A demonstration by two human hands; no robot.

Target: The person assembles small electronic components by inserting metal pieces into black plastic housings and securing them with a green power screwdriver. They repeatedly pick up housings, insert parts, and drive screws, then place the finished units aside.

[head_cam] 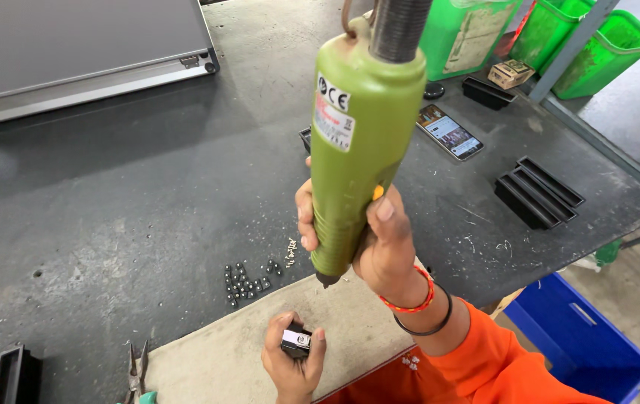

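Leftmost on the dark counter (110, 194) stood black open-topped plastic housings (5, 370) at the near edge, with a flat grey metal panel (80, 52) lying at the far corner. Next came small pliers (137, 368) at the edge of a beige mat (215, 352), and beyond the mat a scatter of small dark screws (245, 280) with a few pale ones beside them. The left hand (292, 359) hovered low over the mat, its fingers (318, 346) curled shut around a small black-and-silver metal part (296, 340); that piece looked stiff, light and smooth-faced, so a pinch across its opposite sides, as shown, seemed the surest hold against slipping. Just above and to the right, the right hand (380, 247) had its fingers (306, 221) wrapped tight round the ribbed lower grip of a green electric screwdriver (357, 142), thumb near the orange switch, bit pointing down just above the mat and clear of the part. Hung from a coiled cable at its top, the tool looked rigid and fairly heavy, best gripped on that ribbed section near the tip. Farther right lay a smartphone (451, 132) with its screen lit, a stack of black trays (538, 193), green bins (604, 45) at the back, and a blue crate (589, 352) on the floor.
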